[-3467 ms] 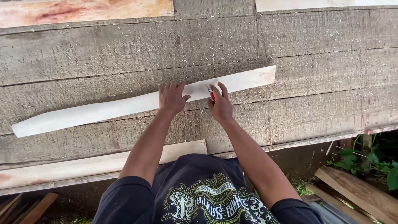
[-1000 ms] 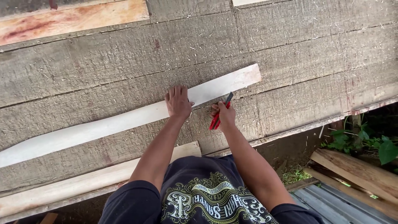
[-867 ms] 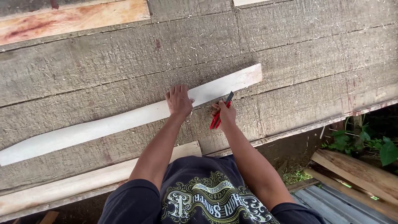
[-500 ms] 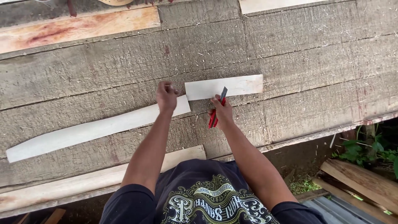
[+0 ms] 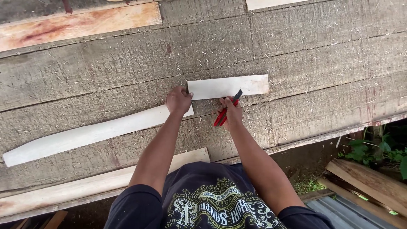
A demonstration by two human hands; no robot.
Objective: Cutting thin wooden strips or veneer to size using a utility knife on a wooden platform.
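Note:
A long pale strip of thin wood (image 5: 89,133) lies on the rough grey plank table (image 5: 296,55). A short pale piece (image 5: 229,86) lies apart from it, higher and to the right. My left hand (image 5: 178,100) rests at the gap between the two, its fingers on the left end of the short piece. My right hand (image 5: 231,113) grips a red utility knife (image 5: 227,109) with its dark blade end pointing up at the short piece's lower edge.
A reddish-stained plank (image 5: 80,25) lies at the back left. A pale board (image 5: 85,186) lies along the near edge. Another pale piece (image 5: 271,3) shows at the top edge. Stacked boards (image 5: 369,182) and green plants (image 5: 390,148) are below at the right.
The strip was one whole piece; now it is in two. My left hand has pushed the short right piece up and away from the long one. The right hand still holds the knife.

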